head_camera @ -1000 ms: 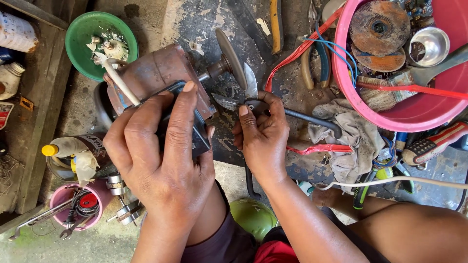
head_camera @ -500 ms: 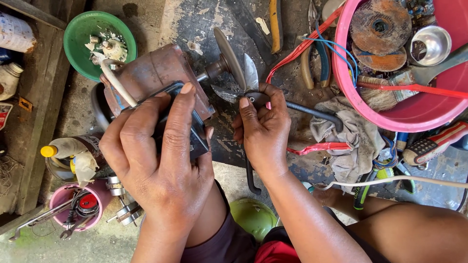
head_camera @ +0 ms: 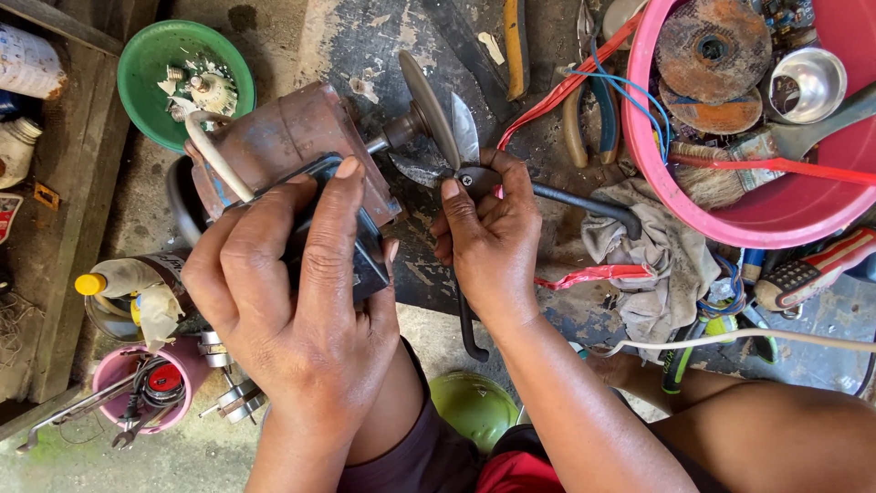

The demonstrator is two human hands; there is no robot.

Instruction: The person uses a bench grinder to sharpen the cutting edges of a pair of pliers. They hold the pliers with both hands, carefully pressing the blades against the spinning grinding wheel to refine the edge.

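Surface: you are working over a stained, cluttered workshop floor | Room: pink basin crowding far right, green bowl far left | Hands: your left hand is clamping the brown motor; your right hand is gripping scissors | Axis: blade pointing far, touching the grinding disc, centre.

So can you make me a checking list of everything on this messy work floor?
Surface: stained concrete floor.
Job's things: brown motor with grinding disc; shears blade against the disc.
Clutter: green bowl, pink basin of worn discs, rag, pink cup of tools.
Grips: left hand presses on the motor; right hand holds the shears.
Cables: white cord on motor; red and blue wires.
Surroundings: wooden planks at left.
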